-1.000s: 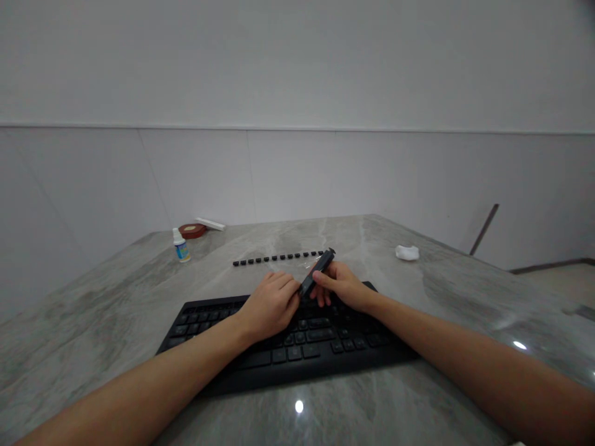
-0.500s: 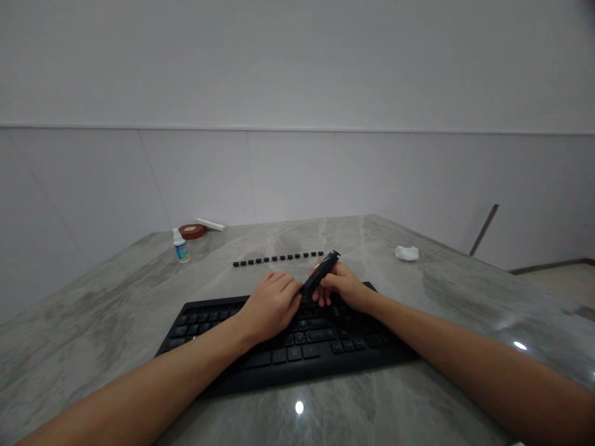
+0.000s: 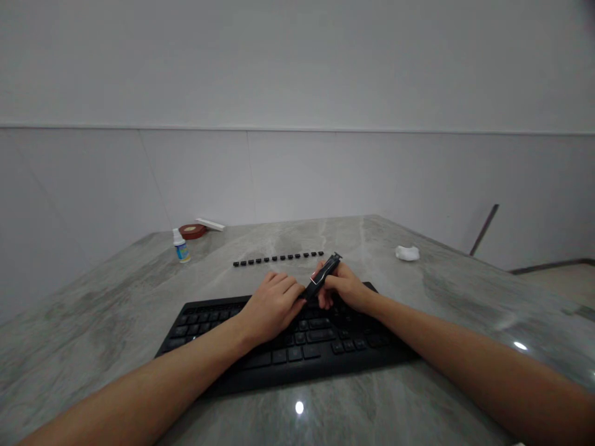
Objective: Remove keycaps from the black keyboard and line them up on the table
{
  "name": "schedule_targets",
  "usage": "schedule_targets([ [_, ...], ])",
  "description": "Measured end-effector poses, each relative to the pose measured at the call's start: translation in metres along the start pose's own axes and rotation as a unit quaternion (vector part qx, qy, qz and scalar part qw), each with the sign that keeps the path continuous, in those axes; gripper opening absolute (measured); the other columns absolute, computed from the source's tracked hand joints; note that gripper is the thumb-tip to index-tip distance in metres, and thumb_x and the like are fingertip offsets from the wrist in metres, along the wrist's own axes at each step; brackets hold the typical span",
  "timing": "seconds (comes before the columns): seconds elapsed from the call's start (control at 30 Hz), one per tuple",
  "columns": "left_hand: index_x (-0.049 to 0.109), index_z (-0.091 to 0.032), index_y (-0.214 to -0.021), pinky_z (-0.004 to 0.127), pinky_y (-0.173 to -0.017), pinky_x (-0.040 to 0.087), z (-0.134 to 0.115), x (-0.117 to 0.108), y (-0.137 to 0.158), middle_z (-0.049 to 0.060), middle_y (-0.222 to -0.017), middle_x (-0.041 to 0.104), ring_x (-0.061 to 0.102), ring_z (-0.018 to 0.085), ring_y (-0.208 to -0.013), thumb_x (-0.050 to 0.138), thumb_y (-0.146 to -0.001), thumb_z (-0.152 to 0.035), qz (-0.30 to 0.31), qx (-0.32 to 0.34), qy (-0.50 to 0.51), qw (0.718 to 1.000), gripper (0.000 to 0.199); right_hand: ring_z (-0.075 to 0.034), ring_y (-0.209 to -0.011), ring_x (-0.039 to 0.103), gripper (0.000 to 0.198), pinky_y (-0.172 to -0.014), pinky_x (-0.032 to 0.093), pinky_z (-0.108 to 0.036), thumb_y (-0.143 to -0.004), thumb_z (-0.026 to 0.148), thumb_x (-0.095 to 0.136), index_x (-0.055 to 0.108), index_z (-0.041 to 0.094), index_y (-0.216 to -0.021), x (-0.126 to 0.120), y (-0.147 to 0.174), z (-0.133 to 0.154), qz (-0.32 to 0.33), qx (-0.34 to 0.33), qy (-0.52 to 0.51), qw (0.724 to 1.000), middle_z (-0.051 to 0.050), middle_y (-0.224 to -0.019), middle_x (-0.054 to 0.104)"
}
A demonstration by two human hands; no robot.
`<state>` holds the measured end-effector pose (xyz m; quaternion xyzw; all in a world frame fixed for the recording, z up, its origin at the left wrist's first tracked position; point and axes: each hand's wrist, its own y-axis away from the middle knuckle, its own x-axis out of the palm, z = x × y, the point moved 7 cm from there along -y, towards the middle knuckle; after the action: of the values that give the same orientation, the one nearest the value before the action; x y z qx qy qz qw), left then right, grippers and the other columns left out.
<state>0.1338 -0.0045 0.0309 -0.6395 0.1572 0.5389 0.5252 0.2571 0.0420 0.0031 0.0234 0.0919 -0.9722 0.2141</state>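
A slim black handheld tool with a flared, T-shaped end, resembling a hair trimmer point(image 3: 320, 277), is held at a slant above the keyboard. My left hand point(image 3: 275, 303) pinches its lower end between thumb and fingers. Around its upper part, the fingers of my right hand point(image 3: 344, 286) are closed, with the flared end pointing up and away. Beneath both hands lies a black keyboard point(image 3: 297, 371); my hands and left forearm cover part of its keys.
Beyond the keyboard, several small black pieces like keycaps point(image 3: 282, 257) form a row on the grey marbled table point(image 3: 362, 396). A white-and-blue bottle point(image 3: 181, 248), a red-brown round object point(image 3: 192, 231) and a white strip point(image 3: 211, 224) stand back left. Crumpled white tissue point(image 3: 407, 253) lies right.
The black tool has turned slightly in my fingers, showing a shinier face, and has shifted a little to the right. My left hand has moved slightly with it.
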Motion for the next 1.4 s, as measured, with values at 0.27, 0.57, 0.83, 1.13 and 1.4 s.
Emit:
schedule_targets([
  [0.27,0.058,-0.014,-0.094,0.037,-0.075,0.045,0.000,0.000,-0.001,0.006,-0.083,0.059,0.053,0.021,-0.081,0.047,-0.093,-0.023,-0.001,-0.001,0.007,1.000,0.014,-0.014,-0.038,0.054,0.022,-0.036,0.038,-0.020,-0.064,0.024,0.049,0.048,0.018,-0.085,0.000,0.002,0.001,0.000,-0.005,0.001,1.000,0.002,-0.048,0.061],
  [0.57,0.060,-0.014,-0.099,0.037,-0.080,0.046,0.010,0.005,0.000,0.007,-0.087,0.062,0.057,0.022,-0.086,0.048,-0.090,-0.018,0.010,-0.053,0.030,0.998,0.015,-0.012,-0.055,0.056,0.019,-0.052,0.045,-0.026,-0.071,0.032,0.061,0.058,0.016,-0.082,-0.011,0.002,0.013,-0.059,-0.104,0.072,0.990,0.000,-0.071,0.060],
  [0.83,0.059,-0.015,-0.105,0.037,-0.083,0.048,0.014,0.010,0.000,0.007,-0.094,0.061,0.057,0.021,-0.091,0.048,-0.090,-0.023,0.024,-0.081,0.078,0.993,0.019,-0.015,-0.070,0.058,0.013,-0.071,0.044,-0.030,-0.071,0.011,0.047,0.058,0.018,-0.073,-0.024,0.010,0.033,-0.147,-0.191,0.265,0.934,-0.001,-0.071,0.063],
  [1.13,0.058,-0.015,-0.106,0.037,-0.085,0.048,0.015,0.013,0.001,0.008,-0.096,0.059,0.057,0.021,-0.092,0.048,-0.089,-0.021,0.034,-0.086,0.095,0.991,0.021,-0.013,-0.057,0.050,0.014,-0.059,0.036,-0.024,-0.071,0.020,0.052,0.062,0.016,-0.080,0.001,0.015,0.037,-0.047,-0.190,0.493,0.848,-0.001,-0.065,0.059],
  [1.4,0.060,-0.018,-0.110,0.036,-0.085,0.048,0.013,0.015,0.001,0.007,-0.096,0.058,0.055,0.020,-0.092,0.046,-0.091,-0.017,0.035,-0.047,0.130,0.990,0.024,-0.015,-0.060,0.052,0.012,-0.059,0.035,-0.024,-0.070,0.024,0.055,0.062,0.018,-0.078,0.008,0.019,0.033,-0.004,-0.223,0.529,0.819,-0.001,-0.064,0.060],
])
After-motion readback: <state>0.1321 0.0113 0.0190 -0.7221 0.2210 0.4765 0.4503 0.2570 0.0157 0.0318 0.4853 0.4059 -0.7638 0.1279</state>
